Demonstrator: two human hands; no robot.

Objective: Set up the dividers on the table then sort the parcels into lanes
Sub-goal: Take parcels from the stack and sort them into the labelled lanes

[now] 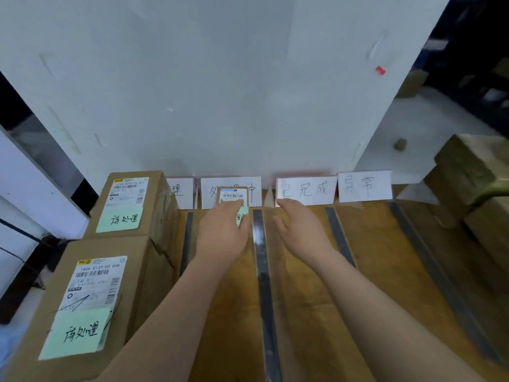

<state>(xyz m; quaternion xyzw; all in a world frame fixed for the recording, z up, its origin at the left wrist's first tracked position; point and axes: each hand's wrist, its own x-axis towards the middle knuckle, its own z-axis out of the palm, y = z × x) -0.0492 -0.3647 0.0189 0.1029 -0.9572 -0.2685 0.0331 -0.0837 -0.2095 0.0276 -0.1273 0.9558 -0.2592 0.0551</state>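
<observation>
Where a wooden table (308, 312) meets a white wall (220, 92), four dark divider strips (260, 244) mark lanes below four handwritten signs (305, 190). Two boxes (129, 202) fill the leftmost lane. The left hand (223, 232) presses a small parcel (234, 198) in the second lane; the right hand (300, 227) hovers open, empty.

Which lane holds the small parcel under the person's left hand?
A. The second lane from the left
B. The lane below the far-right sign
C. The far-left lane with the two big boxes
A: the left hand rests on the small parcel, which lies between two dividers, right of the big boxes.
</observation>
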